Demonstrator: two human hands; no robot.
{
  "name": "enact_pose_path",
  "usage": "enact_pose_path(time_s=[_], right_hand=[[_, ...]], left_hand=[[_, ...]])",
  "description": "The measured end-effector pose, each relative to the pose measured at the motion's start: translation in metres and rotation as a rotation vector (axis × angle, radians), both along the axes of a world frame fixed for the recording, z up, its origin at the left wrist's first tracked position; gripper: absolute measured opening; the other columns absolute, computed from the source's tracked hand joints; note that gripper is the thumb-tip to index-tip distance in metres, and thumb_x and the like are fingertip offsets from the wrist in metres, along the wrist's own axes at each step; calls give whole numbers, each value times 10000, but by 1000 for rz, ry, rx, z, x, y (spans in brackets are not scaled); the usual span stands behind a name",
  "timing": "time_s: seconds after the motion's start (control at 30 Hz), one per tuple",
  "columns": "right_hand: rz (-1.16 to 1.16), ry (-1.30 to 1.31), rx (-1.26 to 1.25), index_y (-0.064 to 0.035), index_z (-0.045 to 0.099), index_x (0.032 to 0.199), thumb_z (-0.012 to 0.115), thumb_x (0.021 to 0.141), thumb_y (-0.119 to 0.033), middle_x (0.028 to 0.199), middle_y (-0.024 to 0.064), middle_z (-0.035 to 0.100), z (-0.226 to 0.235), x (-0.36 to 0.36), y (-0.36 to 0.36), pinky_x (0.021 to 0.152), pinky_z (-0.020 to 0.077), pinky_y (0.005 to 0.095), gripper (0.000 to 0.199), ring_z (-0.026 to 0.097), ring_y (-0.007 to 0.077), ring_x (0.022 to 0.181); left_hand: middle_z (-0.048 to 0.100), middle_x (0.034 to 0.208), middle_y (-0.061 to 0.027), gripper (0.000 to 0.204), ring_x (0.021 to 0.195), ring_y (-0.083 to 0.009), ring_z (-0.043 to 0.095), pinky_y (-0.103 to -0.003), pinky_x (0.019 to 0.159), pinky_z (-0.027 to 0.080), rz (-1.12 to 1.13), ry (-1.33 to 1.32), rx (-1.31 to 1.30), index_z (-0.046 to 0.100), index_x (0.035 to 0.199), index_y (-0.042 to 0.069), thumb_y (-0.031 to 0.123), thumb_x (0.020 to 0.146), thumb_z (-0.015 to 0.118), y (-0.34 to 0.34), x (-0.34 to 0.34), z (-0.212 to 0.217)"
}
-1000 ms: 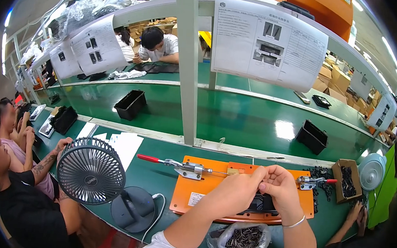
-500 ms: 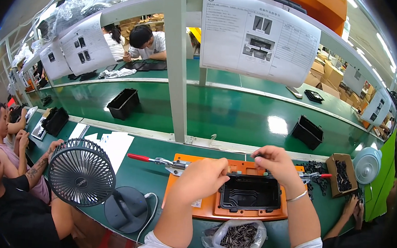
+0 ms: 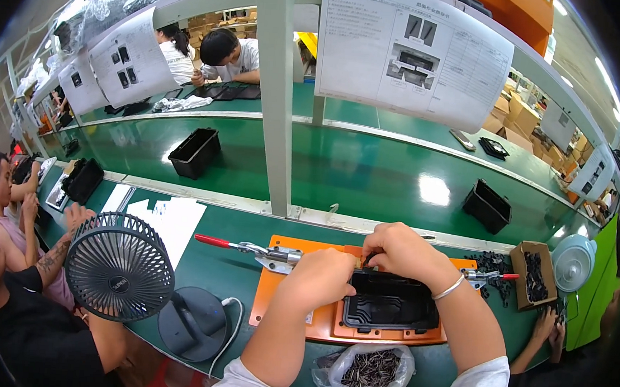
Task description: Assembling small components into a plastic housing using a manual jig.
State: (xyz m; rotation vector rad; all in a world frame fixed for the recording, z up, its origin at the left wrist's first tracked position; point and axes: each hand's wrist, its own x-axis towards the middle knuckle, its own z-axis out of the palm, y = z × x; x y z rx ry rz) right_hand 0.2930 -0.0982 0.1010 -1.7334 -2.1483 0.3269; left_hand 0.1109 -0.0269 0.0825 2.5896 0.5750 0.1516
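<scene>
A black plastic box (image 3: 392,307), open at the top, sits in an orange fixture (image 3: 330,323) in front of me. My left hand (image 3: 322,277) is closed at the box's left back corner, its fingertips curled under; whatever they hold is hidden. Close beside it, my right hand (image 3: 408,252) bends over the back edge of the box. Between its fingers a small black part (image 3: 371,258) shows only in part. Toggle clamps with red handles, a left one (image 3: 277,255) and a right one (image 3: 482,275), flank the box.
Nearest me lies a plastic bag of small metal pins (image 3: 371,369). A black fan (image 3: 121,266) stands left, with a co-worker beyond it. Loose black parts (image 3: 493,267) and a carton (image 3: 534,275) are at right. Black bins (image 3: 195,152) sit on the green belt behind a white post (image 3: 276,105).
My right hand has come left and down with the small black part, from above the box to its back edge beside my left hand. The left hand stays nearly in place.
</scene>
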Motion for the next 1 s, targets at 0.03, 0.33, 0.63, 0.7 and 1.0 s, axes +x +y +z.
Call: enact_pose_path(time_s=[0.03,0.33,0.63,0.7,1.0], right_hand=[[47,-19,17,0,667,820,730,683,-8,711,154,648,1,-2,2,628,511,357,151,646,300,686],[-107,78,-326,17,646,785,756,664,30,720,115,655,12,-11,20,546,501,340,165,652,224,658],[-263,203,-554,17,568,706,808,648,-31,611,71,619,8,3,36,475,485,284,251,624,152,507],[-324,190,-569,2,555,650,841,625,-83,584,61,601,4,10,32,461,463,271,300,596,145,492],[-367,195,122,16,582,772,815,660,-110,630,88,582,-10,-17,-30,548,468,294,287,566,160,573]], left_hand=[[644,718,-133,259,729,-330,632,-417,643,480,4,0,-3,605,745,50,226,683,785,0,0,0],[644,707,-143,243,728,-327,632,-414,647,480,-8,39,-4,607,732,41,207,690,779,3,1,-1],[644,714,-156,212,758,-346,634,-434,667,480,-10,10,-4,620,725,38,181,685,771,-1,4,-1],[647,726,-156,212,767,-344,634,-432,669,483,-12,-4,12,620,742,40,179,688,771,-2,4,-3],[610,799,-114,89,761,-277,633,-406,660,495,-185,-178,317,620,777,30,97,724,595,-77,-8,-6]])
